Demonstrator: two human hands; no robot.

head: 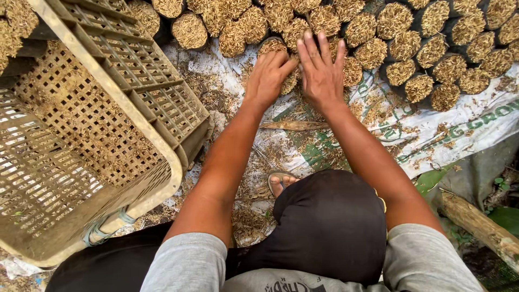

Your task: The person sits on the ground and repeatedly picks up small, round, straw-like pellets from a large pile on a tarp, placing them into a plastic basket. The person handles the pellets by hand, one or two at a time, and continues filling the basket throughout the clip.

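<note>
- Left hand (pixel 266 78) cupped over a small black bag of husk mix (pixel 272 46) at the near edge of the rows, fingers curled round its side; grip closed on the bag.
- Right hand (pixel 320 70) laid flat, fingers spread and pressing down on the neighbouring filled bags (pixel 351 57); grip open, holding nothing.
- Bag in hand standing at the front of the packed block of bags (pixel 432 48), touching those behind it, on the white woven sheet (pixel 432 135) spread over the ground.
- Best handled by keeping the bag upright while snugging it against its neighbours, so that the loose fill stays inside.
- Worth pressing evenly with the flat right palm, to steady the row and stop the bags tipping as the new one is pushed in.
- Sensible to close any gap in the row; a leaning bag would likely spill.
- Tan slatted crate (pixel 92 146) lying tilted just to the left, husk scattered within; well clear of both hands.
- Loose husk strewn over the sheet near the sandalled foot (pixel 280 184); log (pixel 478 227) lying off to the right.
</note>
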